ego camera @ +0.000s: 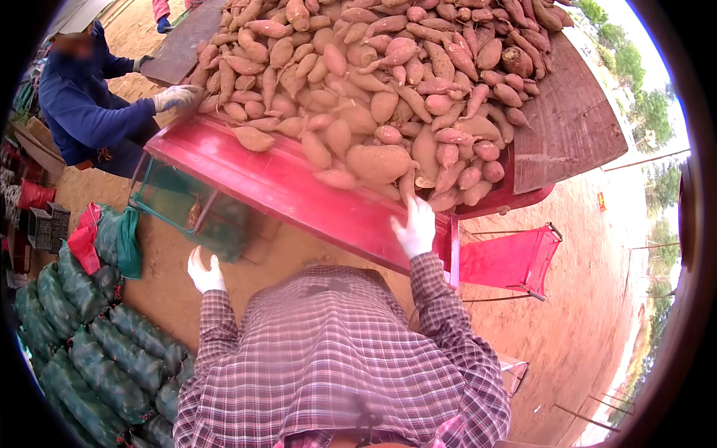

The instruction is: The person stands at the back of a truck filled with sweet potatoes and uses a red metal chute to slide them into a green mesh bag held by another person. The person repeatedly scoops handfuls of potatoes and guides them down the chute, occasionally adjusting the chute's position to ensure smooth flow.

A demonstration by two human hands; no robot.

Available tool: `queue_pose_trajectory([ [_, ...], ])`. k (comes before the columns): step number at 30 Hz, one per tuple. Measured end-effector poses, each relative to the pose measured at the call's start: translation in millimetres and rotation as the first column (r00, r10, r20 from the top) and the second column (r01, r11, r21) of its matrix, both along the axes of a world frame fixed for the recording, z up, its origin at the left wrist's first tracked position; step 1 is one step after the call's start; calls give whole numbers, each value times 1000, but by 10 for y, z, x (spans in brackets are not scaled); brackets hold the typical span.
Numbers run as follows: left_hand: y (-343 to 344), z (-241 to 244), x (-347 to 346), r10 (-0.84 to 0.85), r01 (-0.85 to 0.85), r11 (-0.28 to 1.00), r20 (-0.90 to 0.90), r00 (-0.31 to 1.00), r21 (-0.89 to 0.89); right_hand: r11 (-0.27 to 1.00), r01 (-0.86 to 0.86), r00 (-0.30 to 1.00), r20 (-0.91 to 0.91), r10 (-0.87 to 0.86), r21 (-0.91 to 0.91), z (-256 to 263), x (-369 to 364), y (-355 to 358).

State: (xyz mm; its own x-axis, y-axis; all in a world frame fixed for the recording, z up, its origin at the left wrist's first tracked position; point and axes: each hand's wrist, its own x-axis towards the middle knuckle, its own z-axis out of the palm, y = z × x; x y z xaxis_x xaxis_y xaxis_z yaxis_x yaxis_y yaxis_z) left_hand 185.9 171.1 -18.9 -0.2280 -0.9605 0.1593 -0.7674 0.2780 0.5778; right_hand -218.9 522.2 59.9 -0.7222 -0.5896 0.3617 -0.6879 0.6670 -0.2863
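A large heap of sweet potatoes [381,101] lies on a red metal truck bed, spilling onto its lowered red side panel [291,185]. My right hand [417,227], in a white glove, is at the heap's lower edge, its fingertips at the end of a slender sweet potato [408,185]; whether it grips it cannot be told. My left hand [206,271], also white-gloved, hangs with fingers apart and holds nothing, below the panel's edge. Left of the panel a green mesh bag [224,224] hangs on a metal frame, with a sweet potato in it.
A co-worker [95,106] in blue with gloves stands at the panel's left end. Filled green mesh bags [106,364] are piled at lower left. A red mesh bag on a frame [507,257] stands right of the panel. A wooden board [577,117] flanks the heap; black crates [49,227] stand far left.
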Motion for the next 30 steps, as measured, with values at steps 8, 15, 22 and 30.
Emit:
queue_pose_trajectory([
  [8,903,132,282,142,-118,983,-181,973,138,699,-133,980,200,-14,703,143,-1321,-1370],
  [15,1822,-144,593,401,-271,874,-282,872,404,686,-23,969,184,-163,727,325,-875,-1093],
  [22,2261,318,-45,260,-143,909,-264,929,392,839,-79,944,311,-111,538,135,-995,-907],
  [30,1842,880,-867,247,499,488,-662,708,716,997,-60,810,587,21,48,-160,-1326,-500],
])
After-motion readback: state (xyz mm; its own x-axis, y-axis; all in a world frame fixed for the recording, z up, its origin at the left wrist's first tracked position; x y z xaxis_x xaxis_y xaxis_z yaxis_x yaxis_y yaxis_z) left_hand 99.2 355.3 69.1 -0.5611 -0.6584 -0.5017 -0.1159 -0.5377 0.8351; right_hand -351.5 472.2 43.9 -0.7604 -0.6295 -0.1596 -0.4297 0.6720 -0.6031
